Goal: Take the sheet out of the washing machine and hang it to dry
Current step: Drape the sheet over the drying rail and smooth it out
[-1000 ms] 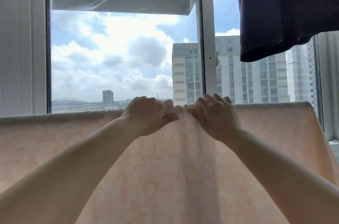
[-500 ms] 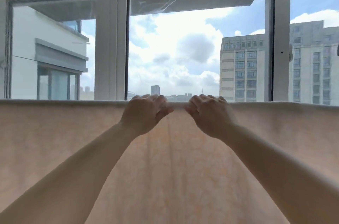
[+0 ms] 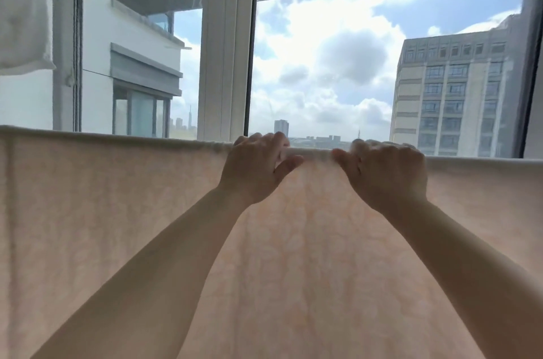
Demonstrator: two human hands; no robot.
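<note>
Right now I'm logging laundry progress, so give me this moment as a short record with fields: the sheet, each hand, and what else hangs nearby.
sheet: peach patterned sheet, draped over a horizontal line or rod, spread wide in front of the window
left hand: fingers curled over the sheet's top edge, gripping it
right hand: fingers curled over the same edge, beside the left, apart from it
also hanging: white cloth, upper left
task state: sheet hung, hands at its top edge

A pale peach sheet (image 3: 117, 226) with a faint floral pattern, white window frame (image 3: 226, 44), white cloth (image 3: 20, 12)
</note>
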